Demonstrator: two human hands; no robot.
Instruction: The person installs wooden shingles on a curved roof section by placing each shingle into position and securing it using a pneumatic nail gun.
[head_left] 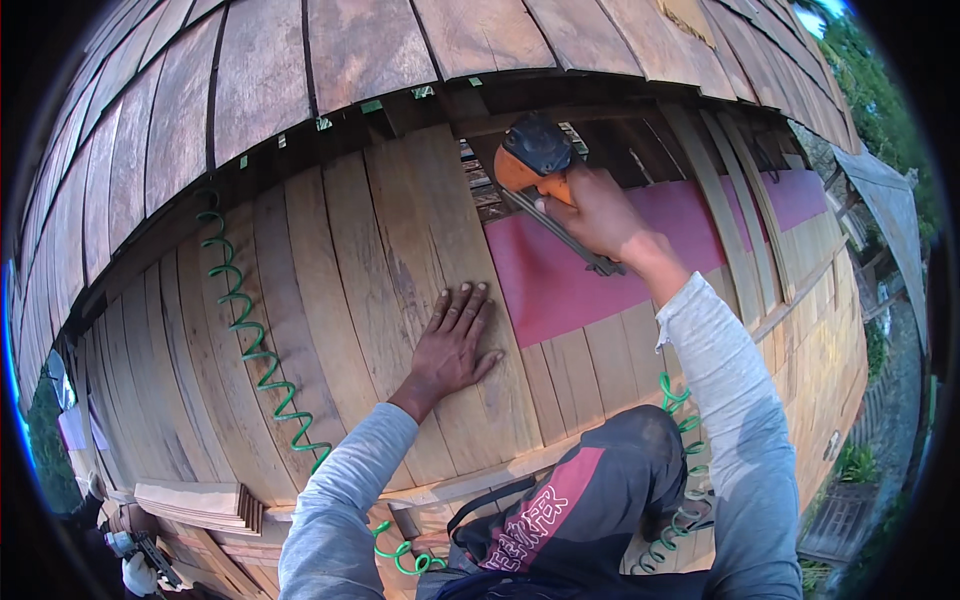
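Observation:
My right hand (598, 215) is closed around the grip of an orange and black nail gun (538, 150), held up in front of the wall beneath the roof overhang. The gun's long magazine slants down to the right, over a pink sheet (560, 290). Flat on a wide wooden board (425, 215) of the wall lies my left hand (458, 345), its fingers stretched out. This board stands upright beside the left edge of the pink sheet. Whether the gun's nose touches anything, I cannot tell.
Wooden roof shingles (370, 50) overhang the wall top. A green coiled hose (245, 310) hangs at left; another green coil (690, 440) runs by my knee. Thin boards (195, 500) are stacked at lower left, near another person (135, 530) holding a tool. Upright battens (735, 210) stand at right.

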